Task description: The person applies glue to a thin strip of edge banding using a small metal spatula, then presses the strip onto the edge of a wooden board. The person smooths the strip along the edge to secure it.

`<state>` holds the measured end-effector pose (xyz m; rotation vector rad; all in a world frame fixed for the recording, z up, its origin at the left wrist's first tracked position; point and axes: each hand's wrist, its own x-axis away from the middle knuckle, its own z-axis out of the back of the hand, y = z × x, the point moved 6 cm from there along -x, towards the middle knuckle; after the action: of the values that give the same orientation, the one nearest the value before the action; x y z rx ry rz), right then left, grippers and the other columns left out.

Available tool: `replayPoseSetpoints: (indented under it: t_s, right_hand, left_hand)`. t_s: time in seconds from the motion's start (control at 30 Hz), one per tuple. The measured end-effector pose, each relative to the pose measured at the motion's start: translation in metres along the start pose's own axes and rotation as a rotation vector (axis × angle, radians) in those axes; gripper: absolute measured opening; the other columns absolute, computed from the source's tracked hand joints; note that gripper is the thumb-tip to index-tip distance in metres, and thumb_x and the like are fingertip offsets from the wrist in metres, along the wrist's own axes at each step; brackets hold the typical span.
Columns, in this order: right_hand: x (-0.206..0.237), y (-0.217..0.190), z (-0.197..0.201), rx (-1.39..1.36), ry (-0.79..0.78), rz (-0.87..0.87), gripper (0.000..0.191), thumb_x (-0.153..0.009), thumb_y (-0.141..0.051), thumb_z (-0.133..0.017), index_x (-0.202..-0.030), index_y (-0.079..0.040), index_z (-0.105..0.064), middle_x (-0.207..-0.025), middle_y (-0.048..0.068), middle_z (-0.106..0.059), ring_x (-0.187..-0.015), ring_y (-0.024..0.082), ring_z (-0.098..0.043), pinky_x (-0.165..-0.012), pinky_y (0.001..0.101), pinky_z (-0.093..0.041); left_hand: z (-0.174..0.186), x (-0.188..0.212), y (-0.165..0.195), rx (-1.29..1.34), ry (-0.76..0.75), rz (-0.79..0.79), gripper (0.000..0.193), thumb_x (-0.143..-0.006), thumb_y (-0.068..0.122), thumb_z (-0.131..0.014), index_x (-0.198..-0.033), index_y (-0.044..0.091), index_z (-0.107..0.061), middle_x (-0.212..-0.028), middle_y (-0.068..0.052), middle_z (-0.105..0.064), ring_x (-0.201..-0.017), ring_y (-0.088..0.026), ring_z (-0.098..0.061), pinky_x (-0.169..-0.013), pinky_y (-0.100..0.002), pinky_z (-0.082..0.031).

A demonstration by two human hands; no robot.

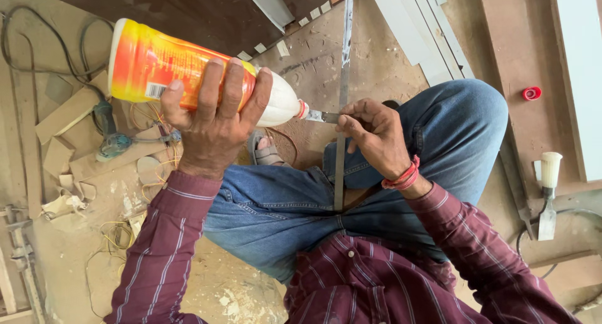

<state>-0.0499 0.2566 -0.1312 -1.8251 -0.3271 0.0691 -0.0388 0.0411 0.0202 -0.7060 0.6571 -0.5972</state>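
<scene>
Glue goes onto a thin strip on a dusty workshop floor. The left hand (216,120) is clamped around an orange-and-yellow squeeze bottle (188,73), tipped on its side so the nozzle (311,114) meets the long grey laminate strip (342,104). The right hand (376,136), a red thread at its wrist, pinches the strip just beside the nozzle, fingers closed on its edge. The strip runs from the lap, over blue jeans, up past the hands. By the look of it, adhesive is being laid; the next move calls for a steady squeeze while the nozzle travels along the narrow face. A power tool (113,139) with trailing cord lies left among offcuts; a red cap (532,93) and a chisel (549,195) lie right, well clear.
</scene>
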Motion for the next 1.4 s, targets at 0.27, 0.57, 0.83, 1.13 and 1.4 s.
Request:
replayPoseSetpoints:
  t_s: [0.27,0.57,0.83,1.13,1.4]
  right_hand:
    - [0.001,-0.010,-0.007,-0.051,-0.012,0.020,0.018,-0.102,-0.012,-0.066,-0.109,0.005,-0.066,-0.086,0.007,-0.072,-0.069,0.008,-0.068,-0.051,0.0200,-0.053]
    - [0.002,-0.024,-0.011,-0.047,-0.003,0.036,0.016,-0.101,-0.009,-0.067,-0.108,0.005,-0.068,-0.085,0.007,-0.073,-0.064,0.008,-0.065,-0.051,0.0206,-0.053]
    - [0.004,-0.035,-0.015,-0.099,0.011,0.023,0.014,-0.100,-0.008,-0.067,-0.108,0.005,-0.067,-0.086,0.007,-0.073,-0.062,0.008,-0.065,-0.052,0.0204,-0.053]
    - [0.012,-0.058,-0.013,-0.189,0.026,0.067,0.012,-0.102,-0.006,-0.067,-0.108,0.004,-0.067,-0.088,0.007,-0.072,-0.067,0.008,-0.064,-0.055,0.0207,-0.053]
    - [0.022,-0.075,0.003,-0.141,0.053,0.079,0.012,-0.102,-0.007,-0.066,-0.107,0.004,-0.067,-0.090,0.009,-0.073,-0.074,0.009,-0.069,-0.057,0.0216,-0.056]
  left_hand:
    - [0.008,-0.003,-0.011,0.060,-0.019,0.016,0.025,-0.113,0.022,-0.068,-0.136,0.029,-0.063,-0.140,-0.001,-0.053,-0.139,-0.021,-0.045,-0.118,-0.062,-0.017]
    - [0.019,-0.015,-0.028,0.081,0.027,0.054,0.031,-0.109,0.019,-0.075,-0.135,0.032,-0.066,-0.137,0.001,-0.054,-0.136,-0.020,-0.047,-0.116,-0.058,-0.020]
    - [0.028,-0.018,-0.037,0.095,-0.002,0.060,0.029,-0.110,0.020,-0.074,-0.135,0.032,-0.066,-0.136,0.001,-0.054,-0.136,-0.021,-0.047,-0.115,-0.059,-0.021]
    - [0.022,-0.016,-0.038,0.322,-0.051,0.199,0.039,-0.107,0.016,-0.076,-0.142,0.028,-0.063,-0.135,-0.002,-0.054,-0.139,-0.024,-0.047,-0.117,-0.061,-0.020]
    - [0.009,-0.008,-0.024,0.579,-0.076,0.451,0.070,-0.081,0.007,-0.087,-0.143,0.027,-0.060,-0.138,-0.003,-0.053,-0.139,-0.027,-0.048,-0.120,-0.059,-0.021]
